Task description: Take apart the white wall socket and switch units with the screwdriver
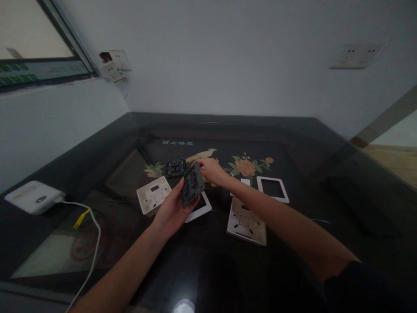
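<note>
A dark grey wall-switch module (193, 186) is held tilted up in my left hand (174, 208), with the fingers and thumb around its lower part. My right hand (210, 169) is closed at the module's upper right edge, its fingertips partly hidden behind it. A second dark module (176, 167) lies flat just beyond. Left of my left hand sits an open white back box (153, 194). Another white back box (246, 222) rests under my right forearm. One white frame (202, 212) lies partly under the held module; another white frame (273, 188) is off to the right.
These things lie on a glossy black table (208, 265) with a bird and flower picture. A white device (34, 196) with a white cable (97, 237) and yellow tag stands at left. Small white pieces (245, 182) lie beyond my right forearm. Wall sockets (358, 55) are behind.
</note>
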The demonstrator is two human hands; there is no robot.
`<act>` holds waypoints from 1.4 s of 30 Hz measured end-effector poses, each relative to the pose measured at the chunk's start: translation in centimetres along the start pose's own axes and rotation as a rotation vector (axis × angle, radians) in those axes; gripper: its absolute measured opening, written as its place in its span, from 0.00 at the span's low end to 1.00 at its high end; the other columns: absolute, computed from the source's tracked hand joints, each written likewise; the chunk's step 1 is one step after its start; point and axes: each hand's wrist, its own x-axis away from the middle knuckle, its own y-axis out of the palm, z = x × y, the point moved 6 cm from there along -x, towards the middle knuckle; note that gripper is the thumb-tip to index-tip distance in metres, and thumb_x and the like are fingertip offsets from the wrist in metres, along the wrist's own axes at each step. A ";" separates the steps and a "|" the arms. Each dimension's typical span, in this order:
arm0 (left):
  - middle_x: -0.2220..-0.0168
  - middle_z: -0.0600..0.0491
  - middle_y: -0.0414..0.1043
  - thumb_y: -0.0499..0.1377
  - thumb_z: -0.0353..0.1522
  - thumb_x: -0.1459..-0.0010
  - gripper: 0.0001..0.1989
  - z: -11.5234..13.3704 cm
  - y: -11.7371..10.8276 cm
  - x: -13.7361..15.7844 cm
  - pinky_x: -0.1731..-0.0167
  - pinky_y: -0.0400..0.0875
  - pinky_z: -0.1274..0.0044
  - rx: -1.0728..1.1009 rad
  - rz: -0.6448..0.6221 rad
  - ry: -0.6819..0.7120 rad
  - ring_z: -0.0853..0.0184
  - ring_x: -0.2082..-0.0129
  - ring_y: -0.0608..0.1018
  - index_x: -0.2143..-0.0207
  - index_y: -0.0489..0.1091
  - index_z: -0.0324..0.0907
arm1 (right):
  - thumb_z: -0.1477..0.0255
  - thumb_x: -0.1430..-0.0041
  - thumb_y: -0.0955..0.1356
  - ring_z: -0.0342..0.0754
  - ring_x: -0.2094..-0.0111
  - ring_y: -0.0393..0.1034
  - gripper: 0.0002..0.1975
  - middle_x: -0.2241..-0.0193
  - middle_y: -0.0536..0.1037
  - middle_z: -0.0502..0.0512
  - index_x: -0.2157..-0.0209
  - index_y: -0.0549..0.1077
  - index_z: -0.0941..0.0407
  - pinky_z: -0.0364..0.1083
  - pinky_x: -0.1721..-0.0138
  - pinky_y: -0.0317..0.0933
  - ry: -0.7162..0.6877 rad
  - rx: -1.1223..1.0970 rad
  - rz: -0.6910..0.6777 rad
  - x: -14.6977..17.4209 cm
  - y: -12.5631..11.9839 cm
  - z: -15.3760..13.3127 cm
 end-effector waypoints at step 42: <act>0.60 0.53 0.80 0.62 0.25 0.45 0.14 2.0 0.3 0.4 0.63 0.78 0.81 -0.136 -0.111 0.347 0.67 0.62 0.82 0.55 0.73 0.43 | 0.67 0.52 0.75 0.62 0.40 0.57 0.35 0.41 0.61 0.69 0.43 0.64 0.57 0.61 0.41 0.54 -0.006 0.160 0.154 8.9 -6.2 1.1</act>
